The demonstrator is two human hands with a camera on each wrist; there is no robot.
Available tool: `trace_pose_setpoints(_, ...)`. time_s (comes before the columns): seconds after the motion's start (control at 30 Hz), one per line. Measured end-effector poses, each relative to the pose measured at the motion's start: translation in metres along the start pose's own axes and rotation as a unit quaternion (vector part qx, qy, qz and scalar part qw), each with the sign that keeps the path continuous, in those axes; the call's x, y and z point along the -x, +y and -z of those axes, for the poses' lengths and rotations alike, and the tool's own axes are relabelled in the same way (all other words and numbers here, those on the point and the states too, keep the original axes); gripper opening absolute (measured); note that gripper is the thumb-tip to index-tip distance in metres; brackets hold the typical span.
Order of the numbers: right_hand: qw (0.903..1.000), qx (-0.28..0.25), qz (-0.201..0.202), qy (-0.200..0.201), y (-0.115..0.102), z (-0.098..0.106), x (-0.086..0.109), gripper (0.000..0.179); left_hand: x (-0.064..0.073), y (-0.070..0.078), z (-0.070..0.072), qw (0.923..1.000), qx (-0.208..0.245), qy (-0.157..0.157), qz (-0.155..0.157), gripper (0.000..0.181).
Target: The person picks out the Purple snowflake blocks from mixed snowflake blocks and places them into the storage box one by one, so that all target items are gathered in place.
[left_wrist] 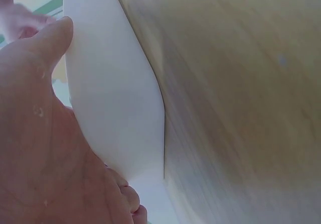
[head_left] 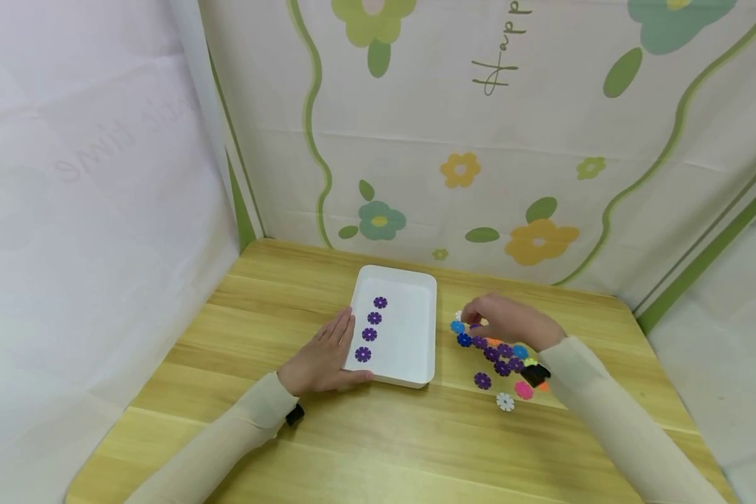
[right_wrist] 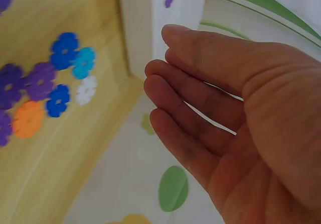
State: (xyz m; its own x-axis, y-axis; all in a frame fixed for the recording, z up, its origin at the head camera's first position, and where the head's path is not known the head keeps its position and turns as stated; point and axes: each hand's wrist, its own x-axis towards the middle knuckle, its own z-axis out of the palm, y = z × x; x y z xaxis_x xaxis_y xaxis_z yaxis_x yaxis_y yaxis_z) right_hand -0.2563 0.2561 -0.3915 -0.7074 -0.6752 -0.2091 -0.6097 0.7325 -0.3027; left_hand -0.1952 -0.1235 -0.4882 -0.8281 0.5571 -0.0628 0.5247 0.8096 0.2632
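My left hand (head_left: 323,355) rests against the near left corner of a white tray (head_left: 406,336). Its fingers lie straight along the left side and the thumb (left_wrist: 59,35) is at the front rim. Several purple flower-shaped discs (head_left: 369,334) form a line in the tray's left part. To the right of the tray, my right hand (head_left: 510,320) hovers over a pile of coloured flower-shaped discs (head_left: 491,353). In the right wrist view, its fingers (right_wrist: 185,118) are loosely bent with the thumb near the index finger, and no disc shows between them.
A loose purple disc (head_left: 482,381), a white disc (head_left: 505,402) and a pink disc (head_left: 524,390) lie in front of the pile. The wooden table (head_left: 378,448) meets a flower-printed cloth (head_left: 416,140) at the back, with more cloth at both sides.
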Motion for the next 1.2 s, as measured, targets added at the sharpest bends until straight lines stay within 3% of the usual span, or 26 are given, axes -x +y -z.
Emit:
trace_pose_setpoints(0.23,0.9996,-0.025,-0.009,-0.002,0.007,-0.028,0.032,0.019,0.0,0.0,-0.002,0.9997,0.021,0.012,-0.004,0.116)
trace_pose_setpoints(0.53,0.9982,-0.049,0.003,0.034,0.018,-0.062,0.053,0.022,-0.003,-0.004,-0.008,0.9997,0.018,0.014,0.002,0.119)
trace_pose_setpoints(0.8,0.9963,-0.069,-0.026,0.043,0.019,-0.085,0.06,0.014,0.0,0.001,-0.001,0.9999,0.015,0.008,0.0,0.115)
trace_pose_setpoints(0.93,0.9959,-0.061,-0.041,0.053,0.019,-0.092,0.063,0.023,0.0,0.003,0.002,0.9999,0.009,-0.007,0.005,0.116)
trace_pose_setpoints(1.2,0.9962,-0.047,-0.014,0.072,0.023,-0.099,0.06,0.023,0.001,0.004,0.004,0.9999,0.012,-0.007,0.004,0.117)
